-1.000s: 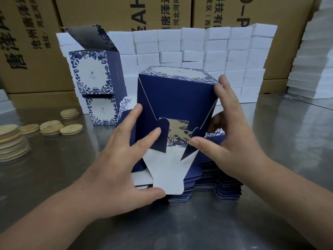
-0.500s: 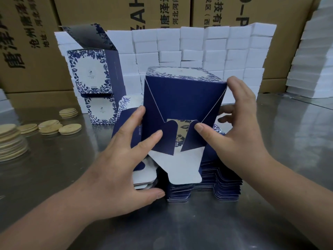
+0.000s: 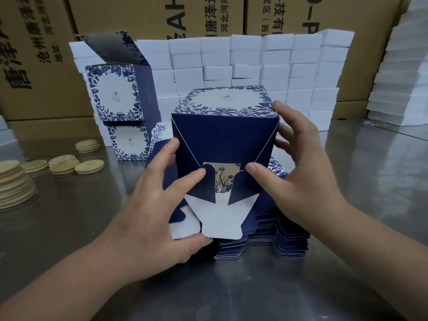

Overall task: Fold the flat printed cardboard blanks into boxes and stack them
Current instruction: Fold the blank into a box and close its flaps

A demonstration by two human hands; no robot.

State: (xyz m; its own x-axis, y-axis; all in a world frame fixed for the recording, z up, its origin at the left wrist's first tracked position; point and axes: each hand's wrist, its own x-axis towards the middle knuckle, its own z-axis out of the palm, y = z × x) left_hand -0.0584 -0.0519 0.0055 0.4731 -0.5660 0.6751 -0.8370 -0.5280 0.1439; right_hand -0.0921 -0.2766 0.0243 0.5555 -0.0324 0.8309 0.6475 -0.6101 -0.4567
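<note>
A dark blue box with a white floral panel [image 3: 224,135] is half folded and held above the pile of flat blue blanks [image 3: 275,239]. Its end faces me: two blue side flaps are pressed inward, and a white tongue flap [image 3: 220,221] hangs down. My left hand [image 3: 159,209] holds the box's left side, its forefinger on the left flap and its thumb under the white tongue. My right hand [image 3: 298,179] clasps the right side, thumb pressing the right flap. Two finished boxes [image 3: 118,112] stand stacked at the back left, the top one with its lid open.
The work goes on over a shiny metal table [image 3: 347,205]. Stacks of round beige discs [image 3: 14,184] lie at the left. A wall of white blocks [image 3: 254,66] stands behind, with more white stacks [image 3: 403,72] at the right and brown cartons behind all.
The box has tipped so its floral panel faces more upward. Both side flaps have been pushed further in, and my left thumb has come up under the white tongue flap.
</note>
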